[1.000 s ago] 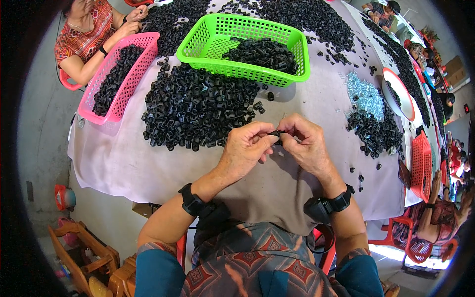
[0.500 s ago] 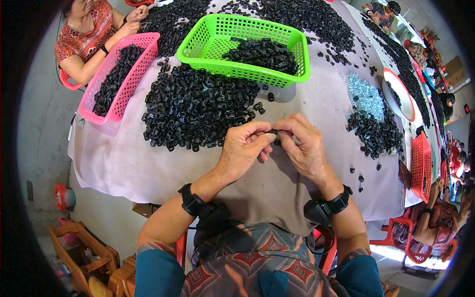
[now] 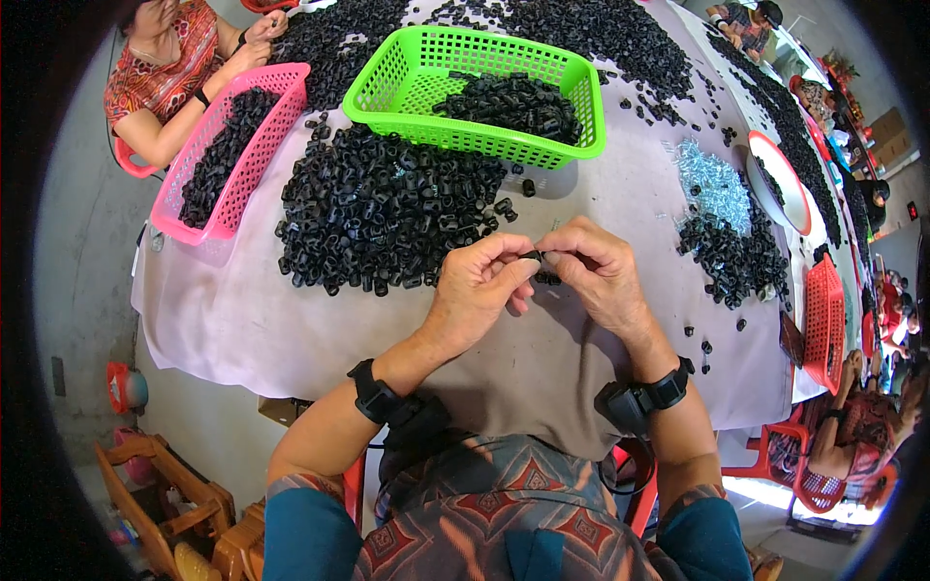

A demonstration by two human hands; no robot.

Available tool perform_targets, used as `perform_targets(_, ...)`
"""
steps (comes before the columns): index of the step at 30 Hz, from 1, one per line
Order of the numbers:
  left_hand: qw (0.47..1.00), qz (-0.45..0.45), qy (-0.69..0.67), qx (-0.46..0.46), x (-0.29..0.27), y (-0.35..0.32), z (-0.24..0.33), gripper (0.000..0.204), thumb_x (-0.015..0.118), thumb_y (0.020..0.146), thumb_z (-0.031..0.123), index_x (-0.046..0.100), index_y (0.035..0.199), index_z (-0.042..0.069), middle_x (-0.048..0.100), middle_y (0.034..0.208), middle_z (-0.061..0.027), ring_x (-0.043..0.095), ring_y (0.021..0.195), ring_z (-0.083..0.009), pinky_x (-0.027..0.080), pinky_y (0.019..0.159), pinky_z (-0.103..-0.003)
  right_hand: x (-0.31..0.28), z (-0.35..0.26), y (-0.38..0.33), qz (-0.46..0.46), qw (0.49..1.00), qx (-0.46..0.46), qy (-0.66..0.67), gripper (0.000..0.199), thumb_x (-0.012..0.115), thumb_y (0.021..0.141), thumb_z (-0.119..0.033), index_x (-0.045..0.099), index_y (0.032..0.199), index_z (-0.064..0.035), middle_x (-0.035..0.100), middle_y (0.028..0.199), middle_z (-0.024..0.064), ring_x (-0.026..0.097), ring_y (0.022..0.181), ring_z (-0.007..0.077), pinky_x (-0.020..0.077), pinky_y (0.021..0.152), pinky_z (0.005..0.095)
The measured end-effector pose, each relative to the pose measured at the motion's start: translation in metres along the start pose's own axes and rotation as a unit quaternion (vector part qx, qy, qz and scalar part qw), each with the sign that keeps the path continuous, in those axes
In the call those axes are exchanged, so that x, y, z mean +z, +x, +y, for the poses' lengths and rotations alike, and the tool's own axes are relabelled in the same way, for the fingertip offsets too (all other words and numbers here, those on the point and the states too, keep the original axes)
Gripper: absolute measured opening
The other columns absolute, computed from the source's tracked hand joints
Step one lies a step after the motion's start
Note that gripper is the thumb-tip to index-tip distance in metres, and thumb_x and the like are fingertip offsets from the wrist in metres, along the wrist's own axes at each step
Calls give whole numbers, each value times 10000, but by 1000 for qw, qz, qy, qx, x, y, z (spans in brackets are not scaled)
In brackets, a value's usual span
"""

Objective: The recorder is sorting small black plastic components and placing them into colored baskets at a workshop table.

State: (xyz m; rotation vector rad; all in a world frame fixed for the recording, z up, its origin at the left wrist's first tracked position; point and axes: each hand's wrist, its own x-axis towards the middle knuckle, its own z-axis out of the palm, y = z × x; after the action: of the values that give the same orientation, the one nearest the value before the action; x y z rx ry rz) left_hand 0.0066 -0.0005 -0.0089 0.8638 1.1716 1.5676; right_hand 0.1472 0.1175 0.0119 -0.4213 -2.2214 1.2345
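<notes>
My left hand (image 3: 477,289) and my right hand (image 3: 596,274) meet fingertip to fingertip over the cloth-covered table (image 3: 242,329). Between them they pinch one small black plastic part (image 3: 536,257), mostly hidden by the fingers. Just beyond my hands lies a big heap of similar black parts (image 3: 378,208). A green basket (image 3: 475,82) behind the heap holds more black parts. Both wrists wear black bands.
A pink basket (image 3: 228,155) of black parts sits at the left, in front of a seated person (image 3: 165,68). A pile of small silvery pieces (image 3: 715,184) and another black pile (image 3: 731,257) lie to the right. Red baskets and other people line the right side.
My hands stay together on the small part; the fingers have shifted only slightly. The person at the left has moved their hands a little.
</notes>
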Motion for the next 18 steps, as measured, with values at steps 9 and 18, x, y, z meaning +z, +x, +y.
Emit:
perform_targets(9,1000,-2,-12,3,1,1,1,217,584,880,53,565,1076,-39,605,798,-65,600,678,-104,539,567,-247,7,-9,-3,42,999,23,17,180,565,823,17,573,1001,0,572,863,76,581,778,142,483,683,262)
perform_targets(18,1000,-8,1,8,2,0,0,213,567,892,46,565,1084,-46,611,781,-66,610,672,-109,537,580,-241,-1,-11,-1,16,997,-39,-60,92,599,796,17,561,875,-10,571,777,66,582,688,161,475,608,271)
